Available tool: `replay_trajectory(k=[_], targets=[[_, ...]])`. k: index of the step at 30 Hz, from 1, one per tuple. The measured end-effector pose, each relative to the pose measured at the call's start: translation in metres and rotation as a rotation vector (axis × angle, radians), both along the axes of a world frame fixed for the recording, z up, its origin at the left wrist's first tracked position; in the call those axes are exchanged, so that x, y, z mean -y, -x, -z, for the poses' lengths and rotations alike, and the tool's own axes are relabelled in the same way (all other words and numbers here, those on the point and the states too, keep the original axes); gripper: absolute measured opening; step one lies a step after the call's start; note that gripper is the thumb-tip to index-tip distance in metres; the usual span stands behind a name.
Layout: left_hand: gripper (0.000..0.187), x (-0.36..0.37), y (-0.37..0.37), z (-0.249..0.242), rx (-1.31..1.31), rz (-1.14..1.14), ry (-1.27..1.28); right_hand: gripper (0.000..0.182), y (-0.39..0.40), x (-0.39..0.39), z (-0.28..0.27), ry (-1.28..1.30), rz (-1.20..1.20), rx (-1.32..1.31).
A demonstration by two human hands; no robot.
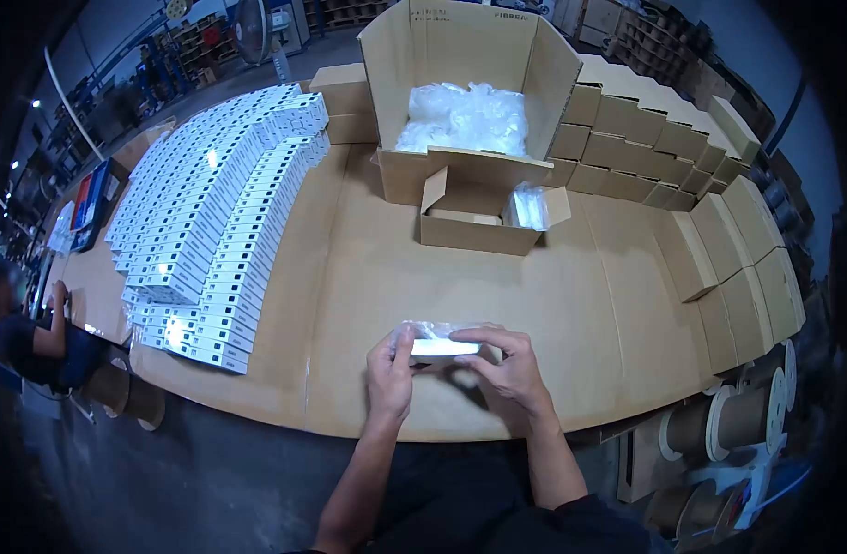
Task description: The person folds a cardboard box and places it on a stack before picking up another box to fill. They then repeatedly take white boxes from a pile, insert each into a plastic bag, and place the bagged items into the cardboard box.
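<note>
Near the table's front edge, a small white box in a clear plastic bag (435,347) is held level between both hands. My left hand (389,377) grips its left end, thumb on top. At the right end, my right hand (510,366) pinches the bag between thumb and fingers. Farther back stands an open cardboard carton (479,237) with bagged white boxes (528,207) upright at its right side. Behind that carton, a large open cardboard box (474,42) holds a heap of clear plastic bags (465,118).
Stacked rows of white boxes (202,203) cover the table's left side. Brown cartons (627,125) are piled at the back right, with more cartons (756,268) along the right edge. Cable spools (751,411) stand below right. Another person (36,323) sits at far left.
</note>
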State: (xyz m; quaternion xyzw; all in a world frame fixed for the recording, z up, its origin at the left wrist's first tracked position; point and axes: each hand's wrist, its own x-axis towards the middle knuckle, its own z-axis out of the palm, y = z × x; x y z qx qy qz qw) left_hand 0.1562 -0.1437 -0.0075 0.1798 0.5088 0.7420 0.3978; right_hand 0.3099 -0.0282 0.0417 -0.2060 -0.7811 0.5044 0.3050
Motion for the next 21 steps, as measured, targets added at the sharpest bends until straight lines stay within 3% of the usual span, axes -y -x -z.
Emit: replay_trajectory(k=[5, 8, 11, 14, 17, 20, 21], targets=[[0.047, 0.004, 0.008, -0.013, 0.032, 0.103, 0.061, 0.031, 0.001, 0.000, 0.003, -0.005, 0.036, 0.044], [0.055, 0.007, 0.005, -0.028, 0.012, 0.072, -0.064, 0.030, -0.001, -0.006, 0.007, -0.057, 0.026, 0.032], [0.068, 0.012, 0.016, -0.021, -0.291, 0.229, -0.159, 0.030, -0.005, -0.013, 0.010, -0.060, -0.004, 0.022], [0.065, 0.011, 0.016, -0.025, -0.381, 0.229, -0.199, 0.030, -0.007, -0.015, 0.009, -0.100, -0.020, -0.012], [0.044, 0.012, 0.030, -0.022, -0.306, 0.409, -0.052, 0.034, -0.005, -0.016, 0.003, -0.277, -0.010, 0.010], [0.026, 0.009, 0.034, -0.027, -0.423, 0.391, 0.001, 0.031, -0.001, -0.011, -0.018, -0.498, 0.104, 0.075], [0.027, 0.007, 0.037, -0.029, -0.470, 0.423, 0.005, 0.029, -0.003, -0.015, -0.020, -0.510, 0.014, 0.094]])
